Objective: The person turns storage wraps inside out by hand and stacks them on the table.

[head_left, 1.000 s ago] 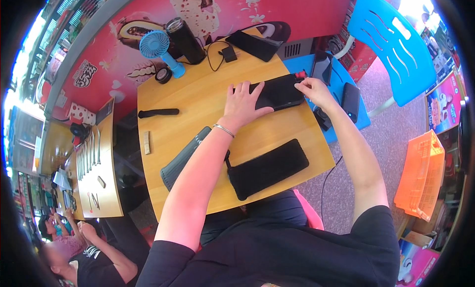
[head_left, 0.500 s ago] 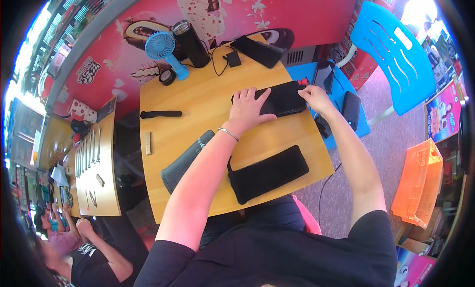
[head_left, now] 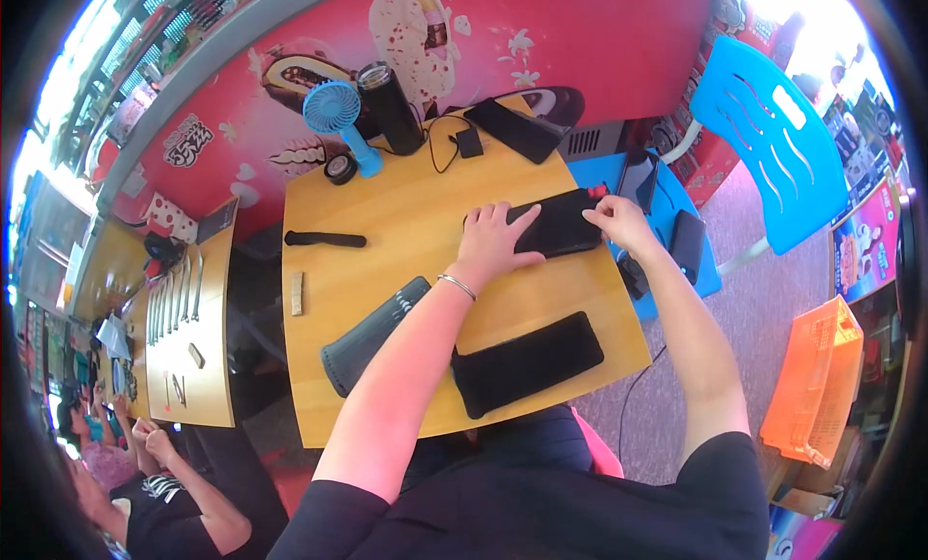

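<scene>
A: How are your hands set?
B: Your left hand (head_left: 495, 243) lies palm down, fingers spread and thumb stretched wide, on the left part of a black pouch (head_left: 559, 224). Your right hand (head_left: 624, 222) is curled at its right end, thumb and fingertips pinching there; the exact bit between them is too small to tell. Both forearms reach forward from the lower edge.
A: What differs from 1 second ago?
B: The desk (head_left: 406, 202) and everything on it sit lower in your view. Your 2 hands keep nearly the same places on the pouch.
A: And the pouch itself?
B: It is flat, long and dark, lying at a slight slant near the far right corner of your desk. A 2nd black pouch (head_left: 532, 363) lies nearer you, apart from it; a grey-green case (head_left: 372, 336) is partly behind your left forearm.
</scene>
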{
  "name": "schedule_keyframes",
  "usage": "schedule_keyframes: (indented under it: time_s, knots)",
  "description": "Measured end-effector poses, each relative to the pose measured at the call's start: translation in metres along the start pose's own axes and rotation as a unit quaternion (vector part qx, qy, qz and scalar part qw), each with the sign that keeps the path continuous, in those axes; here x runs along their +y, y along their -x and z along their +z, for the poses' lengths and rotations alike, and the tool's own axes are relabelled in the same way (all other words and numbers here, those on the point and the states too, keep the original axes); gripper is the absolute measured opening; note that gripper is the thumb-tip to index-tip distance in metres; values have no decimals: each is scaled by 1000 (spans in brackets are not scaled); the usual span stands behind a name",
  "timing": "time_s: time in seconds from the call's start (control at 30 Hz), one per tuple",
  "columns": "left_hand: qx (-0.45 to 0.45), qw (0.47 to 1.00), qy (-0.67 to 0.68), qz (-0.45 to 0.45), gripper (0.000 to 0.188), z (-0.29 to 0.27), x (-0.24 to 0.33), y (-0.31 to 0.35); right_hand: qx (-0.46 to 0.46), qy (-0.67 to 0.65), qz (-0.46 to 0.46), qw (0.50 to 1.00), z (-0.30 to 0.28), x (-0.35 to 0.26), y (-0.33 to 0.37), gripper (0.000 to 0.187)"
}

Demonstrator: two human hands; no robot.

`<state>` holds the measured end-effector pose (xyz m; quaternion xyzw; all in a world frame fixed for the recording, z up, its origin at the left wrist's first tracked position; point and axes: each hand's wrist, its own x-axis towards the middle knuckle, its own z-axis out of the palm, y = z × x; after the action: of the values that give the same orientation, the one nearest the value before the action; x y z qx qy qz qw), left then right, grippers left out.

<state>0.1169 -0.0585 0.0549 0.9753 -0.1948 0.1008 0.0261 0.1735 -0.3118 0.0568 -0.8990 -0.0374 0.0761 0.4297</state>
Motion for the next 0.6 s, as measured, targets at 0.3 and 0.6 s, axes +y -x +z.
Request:
schedule_keyframes:
  time_s: [0.3, 0.6]
  knots:
    - [-8, 1000, 30, -1, 81, 4, 0, -1, 5, 79, -5, 997, -4, -10, -6, 33]
    - [-34, 999, 28, 0, 83, 1, 6, -1, -11, 63, -29, 998, -2, 5, -13, 29]
